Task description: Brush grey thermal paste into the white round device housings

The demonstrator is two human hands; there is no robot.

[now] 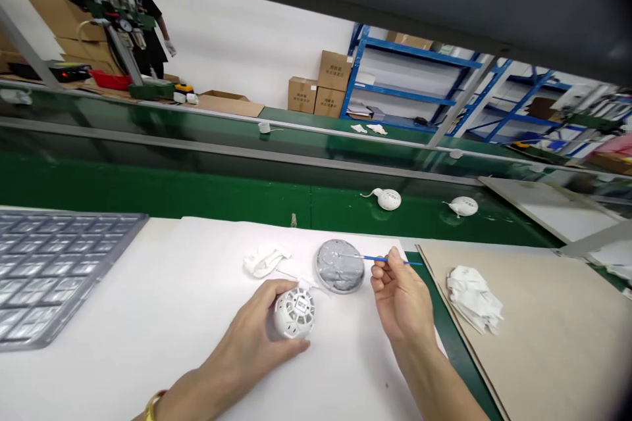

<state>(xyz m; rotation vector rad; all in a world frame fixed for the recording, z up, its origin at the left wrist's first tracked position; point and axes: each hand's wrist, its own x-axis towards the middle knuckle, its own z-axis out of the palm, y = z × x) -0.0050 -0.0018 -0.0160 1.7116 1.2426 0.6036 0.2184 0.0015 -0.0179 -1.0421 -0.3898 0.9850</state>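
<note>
My left hand grips a round white slotted plastic housing between thumb and fingers, its vented face turned up toward me. A white cord trails from its top. In my right hand is a thin blue-handled brush, pinched between thumb and fingers. The brush's tip rests in a round dish of grey paste, just beyond the housing. Beside the dish, to the left, lies a crumpled white tissue. All of this is over a white sheet.
A clear compartment tray stands at the left. On the right, a brown board carries crumpled tissue. Two white corded units sit on the green belt ahead. Behind are cartons, blue shelves and a person.
</note>
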